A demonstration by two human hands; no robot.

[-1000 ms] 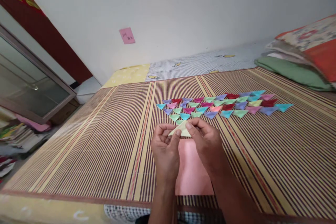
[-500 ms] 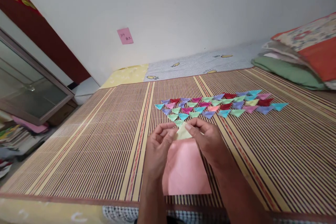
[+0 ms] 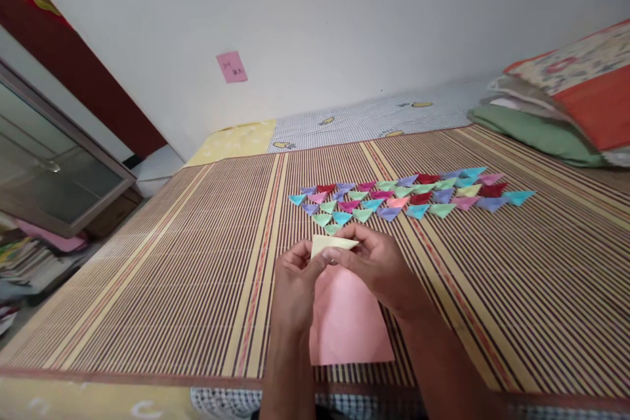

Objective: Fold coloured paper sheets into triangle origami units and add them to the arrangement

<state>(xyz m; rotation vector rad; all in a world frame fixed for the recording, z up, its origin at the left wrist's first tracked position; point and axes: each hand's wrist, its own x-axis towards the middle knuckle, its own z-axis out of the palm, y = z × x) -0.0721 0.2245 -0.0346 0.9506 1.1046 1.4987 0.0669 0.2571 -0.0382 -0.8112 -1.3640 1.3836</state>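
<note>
A pale yellow folded paper [image 3: 325, 244] is held up between my two hands, one corner pointing right. My left hand [image 3: 298, 272] pinches its lower left side, and my right hand [image 3: 374, 262] grips its lower right side; the thumbs meet in front of it. Below the hands, a pink paper sheet [image 3: 352, 325] lies flat on the striped mat [image 3: 172, 289], its top edge partly covered by my fingers. Just beyond my fingers are rows of small folded paper triangles [image 3: 388, 212] in blue, green, red, pink and yellow.
Folded bedding with a green piece [image 3: 536, 134] and an orange floral pillow [image 3: 595, 111] is piled at the far right. A pink note [image 3: 231, 67] sticks to the wall. To the left, a glass-fronted cabinet [image 3: 54, 157] stands beyond the mat's edge, near stacked books [image 3: 29, 256].
The yellow paper has been turned in my hands, from a point facing up to a point facing right. My right thumb has moved left to meet the left thumb.
</note>
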